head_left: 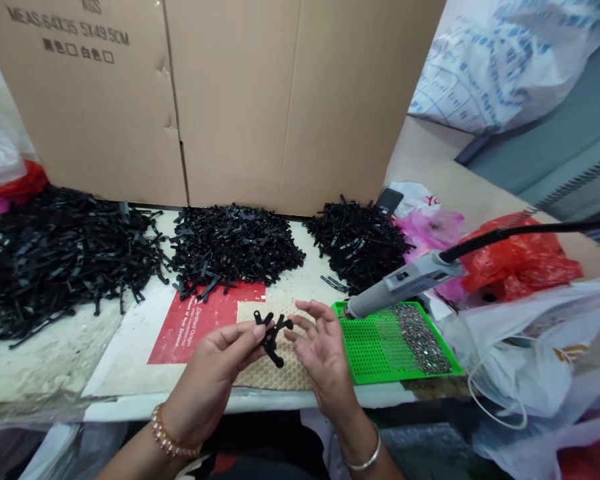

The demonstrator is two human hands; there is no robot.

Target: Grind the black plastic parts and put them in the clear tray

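Left-hand (215,367) grip pinches the black plastic parts (271,333) above the tan mat (275,373); right hand (320,347), fingers loose, steadies them. Risk: a weak pinch could drop pieces off the worktop (45,360) edge.

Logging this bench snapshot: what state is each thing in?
left hand: pinching black plastic pieces, raised above the mat
right hand: fingers spread, touching the pieces
electric screwdriver: lying tip-down on green tray
screws: spread on tray's right side
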